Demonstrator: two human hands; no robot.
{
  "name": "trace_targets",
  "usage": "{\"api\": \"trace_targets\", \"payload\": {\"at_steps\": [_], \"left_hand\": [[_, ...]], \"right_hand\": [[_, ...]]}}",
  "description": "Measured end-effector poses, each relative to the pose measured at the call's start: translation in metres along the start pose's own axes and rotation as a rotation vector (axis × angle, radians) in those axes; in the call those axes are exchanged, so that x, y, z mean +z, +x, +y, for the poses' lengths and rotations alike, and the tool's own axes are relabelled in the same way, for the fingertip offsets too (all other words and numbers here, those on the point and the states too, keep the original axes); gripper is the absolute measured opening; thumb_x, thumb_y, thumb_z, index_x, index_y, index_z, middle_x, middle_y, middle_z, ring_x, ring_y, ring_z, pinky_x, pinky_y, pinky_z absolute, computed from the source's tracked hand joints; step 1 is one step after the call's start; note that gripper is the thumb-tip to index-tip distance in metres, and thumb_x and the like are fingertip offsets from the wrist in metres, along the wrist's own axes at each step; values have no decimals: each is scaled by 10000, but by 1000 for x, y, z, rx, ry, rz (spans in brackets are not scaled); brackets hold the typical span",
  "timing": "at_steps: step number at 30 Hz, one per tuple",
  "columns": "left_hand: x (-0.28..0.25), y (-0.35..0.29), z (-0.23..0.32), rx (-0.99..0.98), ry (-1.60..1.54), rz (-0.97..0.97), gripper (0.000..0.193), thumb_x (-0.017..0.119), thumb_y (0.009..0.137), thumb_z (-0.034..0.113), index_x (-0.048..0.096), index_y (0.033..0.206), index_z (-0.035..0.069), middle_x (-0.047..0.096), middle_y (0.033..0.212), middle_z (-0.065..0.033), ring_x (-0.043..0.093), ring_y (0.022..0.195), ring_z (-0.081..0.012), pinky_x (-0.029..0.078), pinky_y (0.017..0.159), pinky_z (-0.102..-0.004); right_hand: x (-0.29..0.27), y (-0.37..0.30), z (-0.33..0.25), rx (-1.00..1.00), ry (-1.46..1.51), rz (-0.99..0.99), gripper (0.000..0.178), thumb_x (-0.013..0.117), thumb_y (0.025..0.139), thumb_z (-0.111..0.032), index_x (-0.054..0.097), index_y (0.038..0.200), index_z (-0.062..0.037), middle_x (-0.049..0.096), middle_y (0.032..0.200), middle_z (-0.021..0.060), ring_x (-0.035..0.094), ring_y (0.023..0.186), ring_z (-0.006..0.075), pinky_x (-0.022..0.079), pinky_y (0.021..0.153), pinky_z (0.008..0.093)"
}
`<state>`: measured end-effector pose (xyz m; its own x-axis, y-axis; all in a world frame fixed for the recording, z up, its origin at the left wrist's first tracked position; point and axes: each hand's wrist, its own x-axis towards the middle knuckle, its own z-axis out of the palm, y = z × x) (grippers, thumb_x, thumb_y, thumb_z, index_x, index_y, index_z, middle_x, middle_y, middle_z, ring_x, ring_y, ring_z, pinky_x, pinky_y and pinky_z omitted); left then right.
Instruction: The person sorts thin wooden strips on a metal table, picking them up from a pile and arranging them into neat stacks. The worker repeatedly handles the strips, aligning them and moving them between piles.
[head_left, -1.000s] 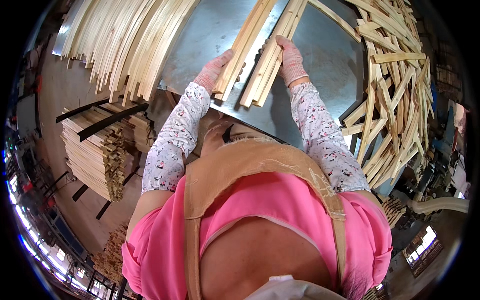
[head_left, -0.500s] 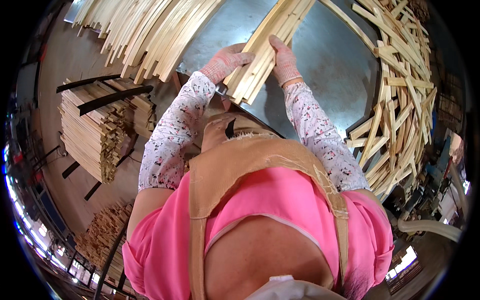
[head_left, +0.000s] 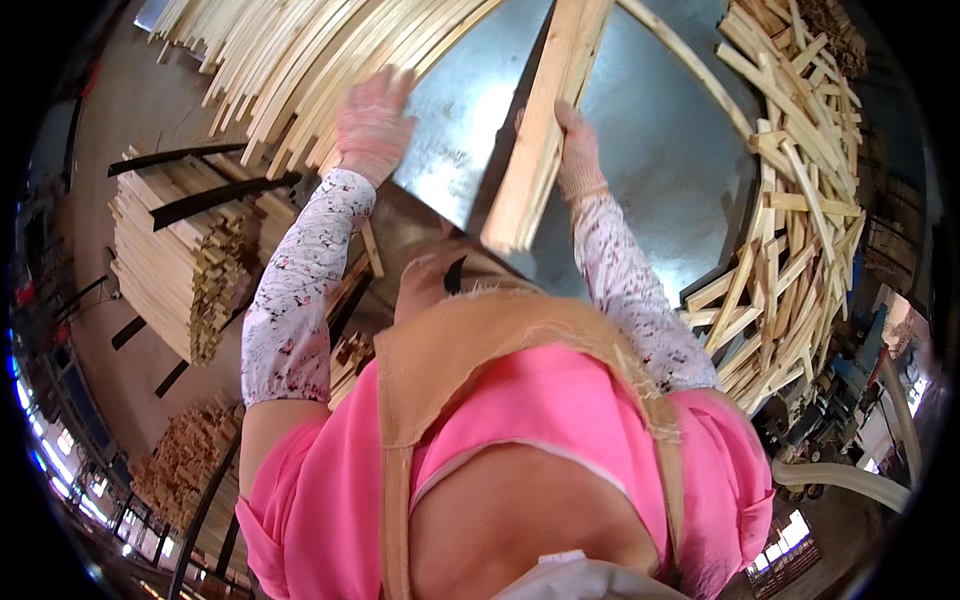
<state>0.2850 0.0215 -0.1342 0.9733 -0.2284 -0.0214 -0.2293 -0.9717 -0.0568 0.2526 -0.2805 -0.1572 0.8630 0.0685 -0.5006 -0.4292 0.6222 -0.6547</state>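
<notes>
In the head view, the worker's right hand [head_left: 580, 155], in a pinkish knit glove, has closed around a bundle of pale wooden strips [head_left: 545, 150], thumb along its right edge. The bundle slants over the grey metal tabletop [head_left: 660, 170], its lower end near the front edge. Over to the left, the left hand [head_left: 374, 125] is a little blurred, fingers spread wide and holding nothing, right at the near ends of a row of long strips [head_left: 320, 80]; I can't tell whether it touches them. A lone strip [head_left: 690, 65] lies across the tabletop toward a jumbled heap of wood pieces [head_left: 790, 220] on the right. More lumber [head_left: 165, 265] sits stacked low at the left. The sleeves [head_left: 305, 250] carry a flower print; any lettering on the dark machinery [head_left: 815, 400] is too small to read.
</notes>
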Motion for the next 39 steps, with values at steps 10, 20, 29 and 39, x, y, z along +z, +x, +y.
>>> {"api": "trace_targets", "payload": {"at_steps": [10, 20, 29, 39], "left_hand": [[-116, 176, 77, 1171, -94, 414, 307, 665, 928, 175, 703, 1233, 190, 671, 1420, 13, 615, 1345, -191, 494, 1126, -392], [-123, 121, -38, -97, 55, -222, 444, 646, 1004, 485, 720, 1192, 90, 743, 1211, -102, 686, 1231, -317, 498, 1132, -445], [-28, 82, -130, -144, -80, -156, 715, 691, 1011, 336, 410, 1643, 153, 368, 1721, -139, 431, 1535, -351, 408, 1237, -468], [-32, 85, -130, -169, 10, -115, 851, 787, 935, 379, 397, 1660, 163, 421, 1697, -134, 414, 1545, -346, 356, 1267, -470]], "right_hand": [[3, -48, -57, 84, -62, -148, 397, 614, 953, -60, 582, 1321, 85, 734, 1030, 231, 771, 880, 317, 672, 891, 455], [108, 62, 18, 189, -1368, 61, 1172, 602, 998, -573, -53, 1645, 153, 760, 1138, 310, 759, 1045, 441, 585, 970, 477], [82, 72, 40, 200, -285, 8, 833, 613, 1042, -328, 216, 1661, 62, 737, 1046, 278, 716, 654, 212, 562, 624, 360], [92, 88, 26, 197, -391, 131, 454, 672, 968, -81, 540, 1355, 116, 674, 859, 139, 636, 606, 197, 525, 543, 331]]}}
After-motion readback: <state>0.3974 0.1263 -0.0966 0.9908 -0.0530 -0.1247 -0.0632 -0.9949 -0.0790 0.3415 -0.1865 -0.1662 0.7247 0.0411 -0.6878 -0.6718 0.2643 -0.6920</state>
